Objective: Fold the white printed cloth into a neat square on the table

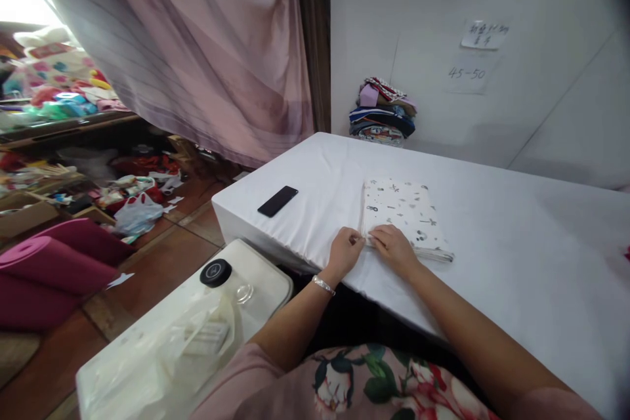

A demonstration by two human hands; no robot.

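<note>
A folded white cloth (401,210) with small printed figures lies flat on the white-covered table, its layers showing along the near edge. My left hand (346,251) is at the cloth's near left corner, thumb and fingertips pinched together on its edge. Close beside it, my right hand (395,249) has bent fingers on the same corner, gripping the edge. Little of the cloth between the fingertips can be seen. A silver bracelet (323,285) circles my left wrist.
A black phone (278,201) lies left of the cloth on the table (315,164). Folded fabrics (382,115) are stacked by the back wall. At lower left, a cream surface (132,348) holds a round black object (215,272) and a plastic bag. A pink curtain (236,46) hangs behind.
</note>
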